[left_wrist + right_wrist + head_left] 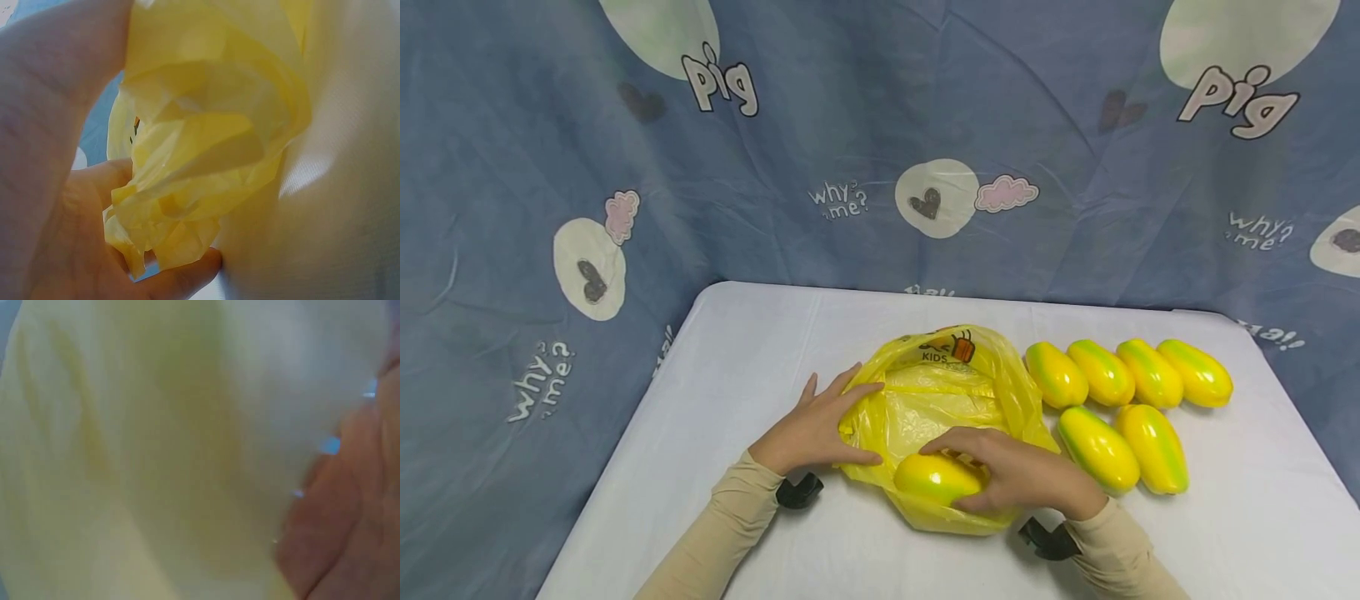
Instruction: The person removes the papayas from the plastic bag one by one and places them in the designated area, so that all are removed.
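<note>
A yellow plastic bag (940, 400) with printed lettering lies with its mouth spread wide in the middle of the table. Inside its near edge, my right hand (1011, 467) grips a glossy yellow mango (936, 477) streaked faintly with green, thumb on the near side and fingers over the top. At the bag's left edge is my left hand (816, 425), its thumb and fingers spread against the plastic. Crumpled yellow plastic fills the space beside the left palm in the left wrist view. Pale, blurred plastic covers most of the right wrist view.
To the right of the bag, several mangoes (1150, 372) lie in a back row, with two more mangoes (1099, 450) in front. A white cloth covers the table (760, 350). Behind and to the left hangs a blue printed curtain (820, 100).
</note>
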The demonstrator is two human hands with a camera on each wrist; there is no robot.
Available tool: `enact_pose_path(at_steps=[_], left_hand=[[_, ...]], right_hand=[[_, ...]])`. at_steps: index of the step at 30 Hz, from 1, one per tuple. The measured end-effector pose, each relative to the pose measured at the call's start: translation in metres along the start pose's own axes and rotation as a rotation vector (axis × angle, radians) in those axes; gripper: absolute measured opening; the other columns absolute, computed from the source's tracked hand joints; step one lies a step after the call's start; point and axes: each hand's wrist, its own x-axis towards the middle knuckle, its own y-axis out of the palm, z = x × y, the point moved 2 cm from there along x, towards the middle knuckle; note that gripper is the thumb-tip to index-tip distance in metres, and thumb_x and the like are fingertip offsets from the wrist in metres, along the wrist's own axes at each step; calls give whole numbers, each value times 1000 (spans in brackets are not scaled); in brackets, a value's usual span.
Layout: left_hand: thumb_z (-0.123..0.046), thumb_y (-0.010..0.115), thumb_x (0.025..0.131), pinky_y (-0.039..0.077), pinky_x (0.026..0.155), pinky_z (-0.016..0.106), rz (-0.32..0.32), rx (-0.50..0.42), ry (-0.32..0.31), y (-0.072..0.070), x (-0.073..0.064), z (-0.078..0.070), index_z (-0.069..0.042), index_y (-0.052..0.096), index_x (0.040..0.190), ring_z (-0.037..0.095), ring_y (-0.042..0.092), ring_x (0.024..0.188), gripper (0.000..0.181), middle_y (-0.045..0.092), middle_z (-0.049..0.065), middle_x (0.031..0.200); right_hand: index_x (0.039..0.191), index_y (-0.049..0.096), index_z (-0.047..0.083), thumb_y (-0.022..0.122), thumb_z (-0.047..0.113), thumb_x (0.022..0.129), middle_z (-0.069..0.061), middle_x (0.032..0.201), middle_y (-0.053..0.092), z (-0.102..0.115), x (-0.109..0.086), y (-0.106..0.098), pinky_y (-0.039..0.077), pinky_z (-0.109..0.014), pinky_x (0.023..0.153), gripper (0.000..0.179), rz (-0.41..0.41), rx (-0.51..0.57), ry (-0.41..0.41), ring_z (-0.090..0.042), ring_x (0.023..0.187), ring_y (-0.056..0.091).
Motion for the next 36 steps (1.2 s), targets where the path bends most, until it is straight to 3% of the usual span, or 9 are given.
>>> enact_pose_path(at_steps=[7,11,18,26,36], left_hand=[[-71,80,74,-5,129,65,1,4,3,0,1,0,-33,39,160,29,29,158,103,15,4,175],[-71,80,74,-5,129,65,2,7,3,0,2,-1,-33,38,160,29,28,159,103,15,5,175],[-71,80,74,-6,129,65,4,3,-1,0,2,-1,-33,39,159,28,28,159,103,15,4,175],[-72,80,74,-5,129,65,2,9,-2,1,2,0,-33,39,159,28,29,158,102,15,3,175],[-72,79,74,-4,129,66,2,14,0,1,1,0,-33,40,159,29,29,158,102,16,4,175]], right_hand=[[155,44,38,65,37,102,-1,150,49,-3,-2,-2,57,-44,101,57,-135,-114,37,-20,123,62],[155,45,36,68,32,101,-6,154,46,-5,-2,-3,56,-48,104,59,-137,-126,48,-26,127,61],[149,51,28,80,17,89,-9,157,46,-7,-4,-6,50,-52,112,68,-121,-107,45,-31,137,56],[150,53,33,75,24,96,-7,154,47,-6,-4,-8,54,-49,108,59,-126,-157,17,-30,134,57],[150,52,33,81,29,90,-11,158,48,-6,-2,-4,50,-53,111,66,-156,-148,59,-33,140,53]])
